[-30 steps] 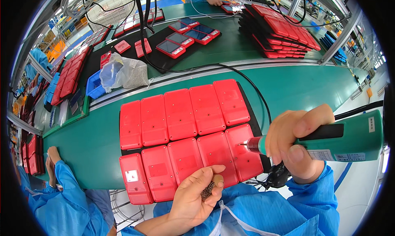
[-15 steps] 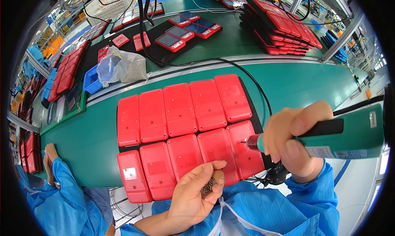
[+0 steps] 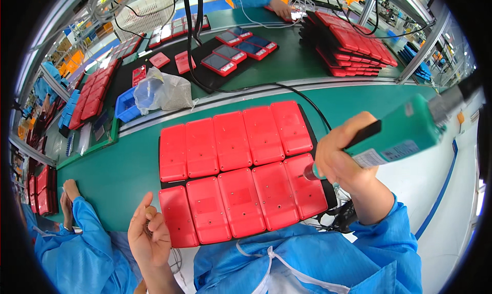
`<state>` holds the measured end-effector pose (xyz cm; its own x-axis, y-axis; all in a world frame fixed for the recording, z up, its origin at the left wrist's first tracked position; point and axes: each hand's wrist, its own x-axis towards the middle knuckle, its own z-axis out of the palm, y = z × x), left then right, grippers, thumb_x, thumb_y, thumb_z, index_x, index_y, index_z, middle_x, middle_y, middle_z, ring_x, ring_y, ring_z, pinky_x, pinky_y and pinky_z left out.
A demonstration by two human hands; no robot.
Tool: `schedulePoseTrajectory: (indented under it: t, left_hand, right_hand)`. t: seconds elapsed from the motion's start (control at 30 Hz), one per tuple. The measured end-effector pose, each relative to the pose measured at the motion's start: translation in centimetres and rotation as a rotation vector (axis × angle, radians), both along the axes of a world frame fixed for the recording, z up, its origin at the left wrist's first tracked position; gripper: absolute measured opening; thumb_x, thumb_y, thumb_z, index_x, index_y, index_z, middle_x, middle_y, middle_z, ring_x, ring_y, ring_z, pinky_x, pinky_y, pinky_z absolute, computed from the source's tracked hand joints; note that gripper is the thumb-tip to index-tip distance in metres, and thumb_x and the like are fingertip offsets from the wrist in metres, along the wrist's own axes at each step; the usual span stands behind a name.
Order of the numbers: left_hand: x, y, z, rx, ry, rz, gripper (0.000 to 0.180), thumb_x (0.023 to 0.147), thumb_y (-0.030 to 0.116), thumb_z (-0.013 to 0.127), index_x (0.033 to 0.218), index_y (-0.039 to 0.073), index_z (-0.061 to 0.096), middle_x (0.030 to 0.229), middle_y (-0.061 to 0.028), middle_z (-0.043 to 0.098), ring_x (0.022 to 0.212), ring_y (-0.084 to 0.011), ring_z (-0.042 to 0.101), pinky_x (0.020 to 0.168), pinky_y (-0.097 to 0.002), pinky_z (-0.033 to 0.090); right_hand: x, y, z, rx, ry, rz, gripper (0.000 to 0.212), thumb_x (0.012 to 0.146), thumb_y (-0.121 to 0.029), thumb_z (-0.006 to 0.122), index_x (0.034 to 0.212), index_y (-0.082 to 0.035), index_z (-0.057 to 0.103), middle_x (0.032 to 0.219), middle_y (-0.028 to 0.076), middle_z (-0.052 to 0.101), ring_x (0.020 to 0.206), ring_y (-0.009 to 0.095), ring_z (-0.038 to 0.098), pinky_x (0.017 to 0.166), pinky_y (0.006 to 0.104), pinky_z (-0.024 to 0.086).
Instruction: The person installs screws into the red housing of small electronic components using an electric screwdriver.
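My right hand [image 3: 344, 153] is wrapped round a green electric screwdriver [image 3: 405, 132]. The red nose of the tool tilts down over the rightmost red plastic housing [image 3: 306, 196] of the near row; whether its bit touches a screw hole I cannot tell. Two rows of such housings lie backs up on a black tray [image 3: 330, 194]. At the tray's near left corner is my left hand [image 3: 147, 232], fingers curled round a small bunch of screws [image 3: 149, 227], the index finger raised beside the leftmost near housing [image 3: 178, 217].
Beyond the tray sit a blue bin [image 3: 126, 105] and a clear plastic bag [image 3: 163, 91]. A black cable [image 3: 287, 87] crosses the green bench. Farther off are screened red devices [image 3: 219, 63] and stacked red housings on trays [image 3: 359, 40]. A co-worker's blue sleeve [image 3: 92, 217] is at left.
My left hand has moved left, from the middle of the near row to its left end. The screwdriver stays by the rightmost near housing, its body swung upward. The view has shifted slightly.
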<state>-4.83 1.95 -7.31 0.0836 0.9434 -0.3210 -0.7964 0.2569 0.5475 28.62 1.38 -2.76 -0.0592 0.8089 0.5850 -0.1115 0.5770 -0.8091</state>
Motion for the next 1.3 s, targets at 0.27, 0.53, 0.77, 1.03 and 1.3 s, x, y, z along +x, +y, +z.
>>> schedulePoseTrajectory:
  t: [0.27, 0.53, 0.77, 1.03, 1.3]
  left_hand:
    - [-5.0, -0.2, -4.8, -0.191, 0.268, -0.234, 0.021, 0.084, 0.015, 0.048, 0.095, -0.003, 0.051, 0.062, -0.0009, 0.047, 0.048, -0.0053, 0.038, 0.035, -0.0143, 0.026]
    - [-5.2, 1.1, -4.7, -0.19, 0.347, -0.501, 0.029, 0.087, 0.025, 0.046, 0.067, 0.005, 0.045, 0.057, 0.0014, 0.042, 0.046, -0.0047, 0.034, 0.036, -0.0152, 0.025]
    - [-2.5, 1.8, -4.1, -0.189, 0.528, -0.437, 0.032, 0.086, 0.033, 0.048, 0.087, 0.001, 0.054, 0.059, 0.005, 0.043, 0.046, -0.004, 0.033, 0.045, -0.0203, 0.03]
    - [-3.7, 2.0, -3.4, -0.055, 0.492, -0.665, 0.036, 0.077, 0.023, 0.061, 0.101, -0.003, 0.055, 0.093, -0.0085, 0.06, 0.078, -0.0134, 0.059, 0.071, -0.0257, 0.047]
    - [-11.1, 2.2, -0.3, 0.092, 0.671, -0.344, 0.03, 0.073, 0.018, 0.065, 0.091, -0.005, 0.059, 0.082, -0.0086, 0.061, 0.071, -0.0124, 0.057, 0.064, -0.0252, 0.047]
  right_hand:
    - [3.0, -0.4, 2.0, -0.163, 0.443, -0.209, 0.03, 0.072, -0.002, 0.052, 0.099, 0.003, 0.042, 0.061, 0.007, 0.049, 0.036, 0.013, 0.043, 0.036, 0.0262, 0.039]
    - [6.3, -2.7, -1.5, -1.05, 0.175, -0.226, 0.041, 0.071, -0.01, 0.06, 0.107, 0.002, 0.044, 0.079, 0.01, 0.056, 0.04, 0.011, 0.047, 0.035, 0.0241, 0.04]
    - [4.7, -2.0, -4.0, -1.035, 0.121, -0.302, 0.033, 0.068, -0.012, 0.061, 0.096, 0.001, 0.05, 0.075, 0.005, 0.052, 0.042, 0.012, 0.046, 0.035, 0.0246, 0.038]
    - [4.8, -1.4, -5.8, -0.96, 0.297, -0.091, 0.018, 0.068, -0.008, 0.051, 0.083, -0.005, 0.042, 0.047, 0.005, 0.046, 0.028, 0.014, 0.041, 0.023, 0.0269, 0.037]
    - [-3.2, -0.1, -2.4, -0.964, 0.473, 0.142, 0.015, 0.07, -0.013, 0.048, 0.084, -0.007, 0.047, 0.051, 0.002, 0.044, 0.032, 0.01, 0.04, 0.028, 0.0224, 0.036]
